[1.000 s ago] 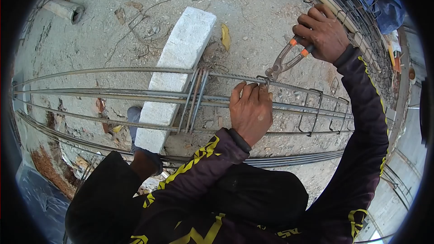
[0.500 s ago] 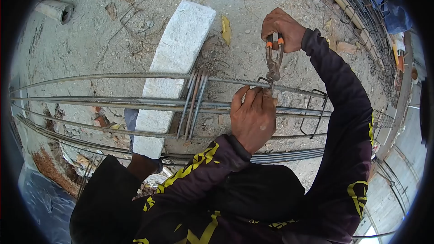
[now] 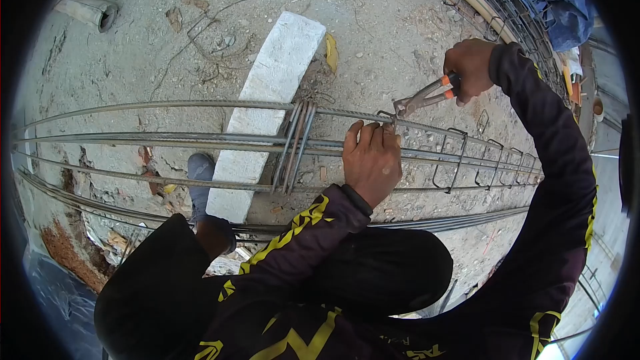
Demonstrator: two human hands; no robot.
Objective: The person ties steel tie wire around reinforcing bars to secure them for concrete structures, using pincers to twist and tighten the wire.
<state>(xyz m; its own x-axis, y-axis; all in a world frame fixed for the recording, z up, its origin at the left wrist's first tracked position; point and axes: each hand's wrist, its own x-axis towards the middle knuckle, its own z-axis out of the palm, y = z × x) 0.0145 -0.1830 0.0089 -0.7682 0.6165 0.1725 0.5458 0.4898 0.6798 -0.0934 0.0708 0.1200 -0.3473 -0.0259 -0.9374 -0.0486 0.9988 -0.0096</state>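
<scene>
My right hand [image 3: 471,70] is closed round the black-and-orange handles of a pair of pincers [image 3: 421,98]. Their metal jaws point left and meet the top rebar [image 3: 343,113] beside a bent steel stirrup [image 3: 385,115]. Just below, my left hand [image 3: 373,165] has its fingers curled over the bars, gripping the stirrup next to the jaws. The fingertips are partly hidden. Left of that hand, several stirrups [image 3: 294,147] stand bunched together round the long bars. More stirrups [image 3: 451,160] are spaced out along the bars to the right.
A white block [image 3: 270,80] lies under the bars. My shoe [image 3: 201,183] is beside its lower end. More rebar and a blue tarp [image 3: 567,20] are at the upper right. A pipe piece [image 3: 87,12], loose wire and dry leaves lie on the dusty ground.
My right hand has swung right and down, turning the pincers from upright to a slant. My left hand stays at the same spot on the bars. The view has shifted slightly.
</scene>
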